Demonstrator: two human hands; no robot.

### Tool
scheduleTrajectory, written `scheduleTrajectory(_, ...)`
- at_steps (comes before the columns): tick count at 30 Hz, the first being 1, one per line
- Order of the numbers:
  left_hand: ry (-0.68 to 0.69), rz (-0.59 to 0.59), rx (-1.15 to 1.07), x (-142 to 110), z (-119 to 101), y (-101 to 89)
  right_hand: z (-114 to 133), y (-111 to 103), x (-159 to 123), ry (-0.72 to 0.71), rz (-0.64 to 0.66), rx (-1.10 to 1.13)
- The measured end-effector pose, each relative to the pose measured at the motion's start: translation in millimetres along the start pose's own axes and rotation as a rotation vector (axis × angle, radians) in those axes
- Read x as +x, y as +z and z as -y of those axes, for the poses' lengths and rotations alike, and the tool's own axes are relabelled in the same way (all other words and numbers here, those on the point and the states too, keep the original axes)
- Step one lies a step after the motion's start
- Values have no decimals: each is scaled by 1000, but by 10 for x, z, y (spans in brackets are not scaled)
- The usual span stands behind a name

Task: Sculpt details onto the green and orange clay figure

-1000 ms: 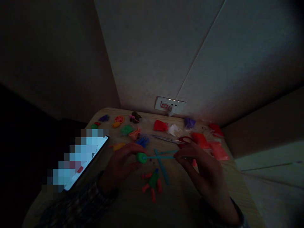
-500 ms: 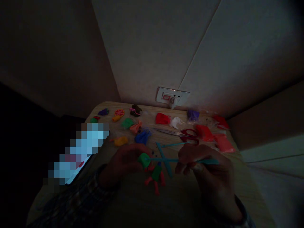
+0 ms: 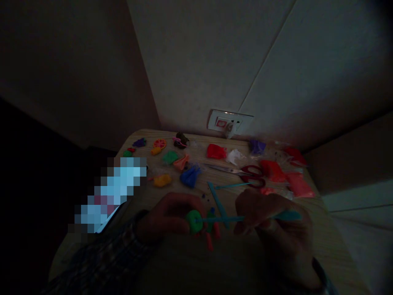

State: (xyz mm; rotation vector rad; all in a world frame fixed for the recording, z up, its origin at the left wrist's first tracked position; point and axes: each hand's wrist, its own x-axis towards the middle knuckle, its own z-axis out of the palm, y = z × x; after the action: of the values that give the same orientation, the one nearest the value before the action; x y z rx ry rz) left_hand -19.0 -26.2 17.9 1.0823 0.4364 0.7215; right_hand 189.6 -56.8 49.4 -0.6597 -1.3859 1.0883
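Note:
Between the thumb and fingers of my left hand [image 3: 172,213] is a green ball of modelling clay [image 3: 194,226]. My right hand [image 3: 273,221] is closed round a thin blue modelling tool [image 3: 236,219], whose tip touches a dimple in the ball. Behind the tool lies a small clay figure [image 3: 211,229] with a green body and reddish limbs, partly covered. A flat blue tool [image 3: 217,203] and another slim blue tool [image 3: 233,185] rest on the table beyond my hands.
Red-handled scissors [image 3: 236,170] lie past the tools. Bagged clay is spread around, including a blue lump [image 3: 190,176], a yellow lump [image 3: 162,180] and red packs [image 3: 273,171]. A phone [image 3: 110,200], its screen blurred, lies at left. A socket [image 3: 230,123] is on the wall.
The green ball has turned, so its dimpled face now shows towards me. The tool's tip stays at the ball. The whole view has shifted slightly.

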Motion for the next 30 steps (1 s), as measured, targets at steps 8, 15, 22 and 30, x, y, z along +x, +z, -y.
scheduleTrajectory(8, 15, 16, 77, 10, -3, 30, -10, 63, -37, 36, -135, 55)
scheduleTrajectory(15, -8, 65, 37, 9, 24, 51, 15, 35, -9, 30, -146, -120)
scheduleTrajectory(22, -15, 57, 31, 14, 1, 59, 43, 17, 4, -37, -270, -82)
scheduleTrajectory(30, -17, 73, 25, -1, 24, 63, 30, 38, -10, -48, -150, -26)
